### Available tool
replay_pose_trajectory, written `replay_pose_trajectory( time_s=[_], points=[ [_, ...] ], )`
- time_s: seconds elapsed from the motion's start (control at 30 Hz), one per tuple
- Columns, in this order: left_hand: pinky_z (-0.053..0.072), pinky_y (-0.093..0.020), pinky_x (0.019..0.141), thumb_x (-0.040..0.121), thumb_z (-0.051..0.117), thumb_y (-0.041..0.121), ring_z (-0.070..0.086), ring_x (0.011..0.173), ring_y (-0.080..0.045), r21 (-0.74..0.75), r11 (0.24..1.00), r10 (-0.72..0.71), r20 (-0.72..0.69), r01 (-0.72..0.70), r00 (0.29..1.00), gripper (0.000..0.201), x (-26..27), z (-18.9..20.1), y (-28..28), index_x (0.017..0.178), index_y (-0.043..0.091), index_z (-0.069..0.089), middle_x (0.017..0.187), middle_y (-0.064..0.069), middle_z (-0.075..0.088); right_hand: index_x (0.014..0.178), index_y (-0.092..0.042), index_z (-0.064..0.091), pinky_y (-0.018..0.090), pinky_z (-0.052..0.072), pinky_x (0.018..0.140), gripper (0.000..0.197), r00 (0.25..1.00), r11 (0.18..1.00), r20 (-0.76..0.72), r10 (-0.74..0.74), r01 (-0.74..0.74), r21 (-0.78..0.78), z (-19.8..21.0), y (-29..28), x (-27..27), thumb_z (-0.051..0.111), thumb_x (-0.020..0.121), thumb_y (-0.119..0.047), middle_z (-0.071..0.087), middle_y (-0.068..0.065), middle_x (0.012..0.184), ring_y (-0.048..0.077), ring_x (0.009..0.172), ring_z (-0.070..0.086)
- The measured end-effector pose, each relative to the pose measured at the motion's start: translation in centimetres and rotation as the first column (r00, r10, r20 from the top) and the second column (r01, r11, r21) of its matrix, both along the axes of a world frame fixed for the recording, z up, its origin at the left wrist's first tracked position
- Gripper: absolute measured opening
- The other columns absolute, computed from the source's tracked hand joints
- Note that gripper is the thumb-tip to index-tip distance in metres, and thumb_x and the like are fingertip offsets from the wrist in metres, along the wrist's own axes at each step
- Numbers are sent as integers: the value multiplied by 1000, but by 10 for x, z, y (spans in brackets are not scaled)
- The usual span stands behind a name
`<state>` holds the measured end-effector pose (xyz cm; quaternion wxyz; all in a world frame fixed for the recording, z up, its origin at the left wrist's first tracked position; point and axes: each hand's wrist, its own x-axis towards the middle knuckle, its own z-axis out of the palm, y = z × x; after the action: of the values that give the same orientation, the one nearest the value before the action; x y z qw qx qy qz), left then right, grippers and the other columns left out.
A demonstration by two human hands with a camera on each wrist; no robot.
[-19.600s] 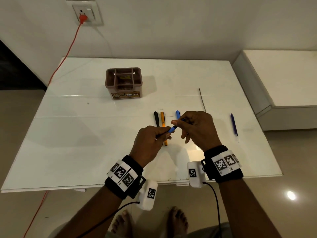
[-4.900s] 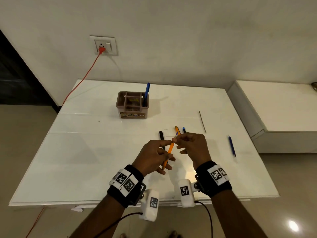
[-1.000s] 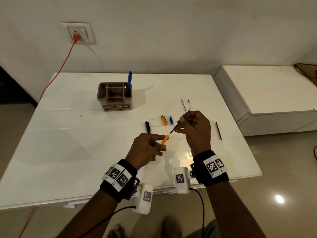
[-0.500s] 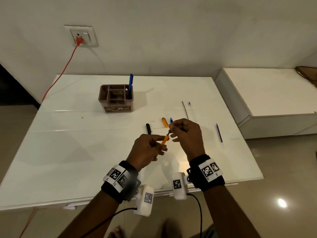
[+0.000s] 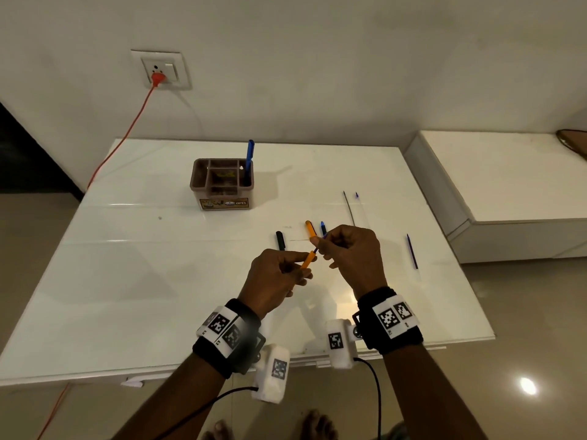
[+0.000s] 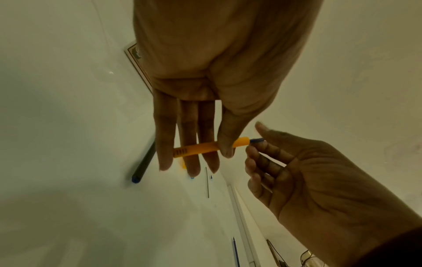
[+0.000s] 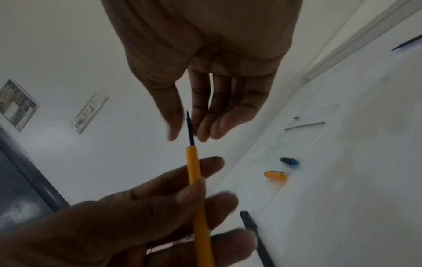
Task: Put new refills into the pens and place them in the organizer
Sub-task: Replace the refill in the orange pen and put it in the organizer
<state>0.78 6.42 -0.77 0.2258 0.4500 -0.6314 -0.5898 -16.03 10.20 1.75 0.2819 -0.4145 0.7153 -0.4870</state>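
Note:
Above the table's front middle, my left hand grips an orange pen barrel, thumb over fingers. A dark blue refill sticks a short way out of the barrel's open end. My right hand pinches that exposed end between thumb and fingertips. The brown organizer stands at the back left, with a blue pen upright in its right compartment. A black pen lies on the white table just beyond my hands.
An orange cap and a small blue piece lie behind my right hand. A grey refill lies further back and a blue refill to the right. An orange cable runs from the wall socket past the table's left side.
The refill has gone deeper into the orange barrel, and only a short blue end shows now. My right hand has moved in close to my left hand.

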Motion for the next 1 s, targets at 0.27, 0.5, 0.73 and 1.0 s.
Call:
replay_pose_trajectory(
  time_s=[0.27, 0.5, 0.73, 1.0],
  points=[
    [45, -10, 63, 94, 70, 12, 77, 83, -17, -39, 996, 82, -38, -84, 996, 26, 9, -3, -13, 115, 24, 78, 85, -1, 81, 88, 2, 72, 38, 63, 62, 14, 992, 940, -72, -101, 119, 318, -25, -63, -52, 75, 85, -11, 76, 18, 85, 30, 70, 72],
    [48, -21, 65, 92, 71, 12, 76, 84, -19, -17, 992, 123, -75, -125, 990, 27, 13, -1, -18, 114, 26, 78, 84, -3, 80, 95, 1, 73, 31, 51, 72, 40, 923, 829, -362, 129, 100, 550, -54, -123, -58, 89, 77, -30, 75, 17, 99, 31, 94, 70],
    [50, -19, 68, 93, 69, 10, 76, 83, -12, -19, 993, 111, -73, -113, 991, 28, 17, -1, -18, 115, 25, 78, 85, -2, 80, 90, 3, 77, 33, 57, 67, 26, 936, 832, -339, 94, 113, 544, -58, -115, -62, 82, 74, -18, 77, 17, 89, 32, 85, 74],
    [44, -6, 52, 92, 64, 1, 73, 70, -8, 27, 997, 70, -39, -69, 997, 32, 14, -2, -12, 110, 23, 80, 84, -5, 80, 102, 12, 69, 36, 65, 75, 18, 917, 990, 385, -105, 135, -51, 20, -1, -24, 73, 89, 1, 74, 26, 91, 33, 78, 75]
  ],
)
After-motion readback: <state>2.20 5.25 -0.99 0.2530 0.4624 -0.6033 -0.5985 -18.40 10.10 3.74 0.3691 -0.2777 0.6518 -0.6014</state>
